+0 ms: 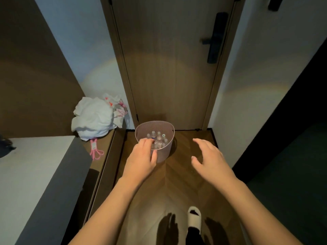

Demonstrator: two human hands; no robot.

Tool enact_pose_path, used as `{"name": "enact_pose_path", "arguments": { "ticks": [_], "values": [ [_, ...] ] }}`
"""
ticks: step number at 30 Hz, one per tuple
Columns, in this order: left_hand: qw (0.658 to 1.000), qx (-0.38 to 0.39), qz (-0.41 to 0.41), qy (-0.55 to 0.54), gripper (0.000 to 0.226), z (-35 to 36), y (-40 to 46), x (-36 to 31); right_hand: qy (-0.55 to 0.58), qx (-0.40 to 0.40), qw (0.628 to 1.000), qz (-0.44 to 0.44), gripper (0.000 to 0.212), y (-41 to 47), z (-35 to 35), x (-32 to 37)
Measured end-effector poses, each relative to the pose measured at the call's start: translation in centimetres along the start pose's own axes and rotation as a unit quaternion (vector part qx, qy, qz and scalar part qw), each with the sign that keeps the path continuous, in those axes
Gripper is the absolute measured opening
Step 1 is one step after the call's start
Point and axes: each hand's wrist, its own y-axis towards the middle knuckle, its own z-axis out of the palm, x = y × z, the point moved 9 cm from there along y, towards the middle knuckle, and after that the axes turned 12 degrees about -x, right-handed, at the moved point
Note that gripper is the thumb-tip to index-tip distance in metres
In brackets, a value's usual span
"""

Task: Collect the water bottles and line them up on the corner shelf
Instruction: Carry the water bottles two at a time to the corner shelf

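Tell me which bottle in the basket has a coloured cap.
The water bottle at the back right of the pink basket: its cap looks greenish, while the other bottles' caps look clear or white. The left hand is at the opposite, near-left rim.

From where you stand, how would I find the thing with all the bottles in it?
Look at the tall brown wooden door. On the wood floor right before it stands a round, pale pink plastic basket with tiny holes, holding clear water bottles. The left hand reaches over its rim.
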Motion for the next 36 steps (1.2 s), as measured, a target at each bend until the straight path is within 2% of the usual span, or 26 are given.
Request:
{"name": "enact_pose_path", "arguments": {
  "ticks": [6,11,17,22,26,31,36],
  "values": [
    [0.996,-0.016,-0.079,0.049,0.034,3.3,12.6,4.8,0.011,0.031,0.998,-0.053,0.057,16.7,0.9,-1.6],
    [0.988,-0.053,-0.131,0.06,0.031,4.5,22.1,7.0,0.018,0.07,0.993,-0.094,0.057,29.3,3.1,0.0],
    [0.978,-0.018,-0.198,0.062,0.034,10.6,28.5,11.8,0.01,0.14,0.981,-0.137,0.058,39.2,8.8,0.6],
    [0.968,-0.004,-0.25,0.031,0.031,16.0,35.4,17.4,-0.046,0.197,0.97,-0.133,0.058,48.9,14.5,0.0],
    [0.948,0.011,-0.317,0.022,0.026,19.4,38.7,21.8,-0.086,0.211,0.953,-0.201,0.056,55.4,18.4,1.2],
    [0.916,0.047,-0.398,0.01,0.023,22.6,39.5,25.1,-0.071,0.283,0.925,-0.245,0.057,60.7,25.0,2.8],
    [0.875,0.034,-0.481,0.039,0.025,23.8,38.4,28.2,-0.057,0.353,0.881,-0.309,0.052,63.1,33.8,3.8]
  ]
}}
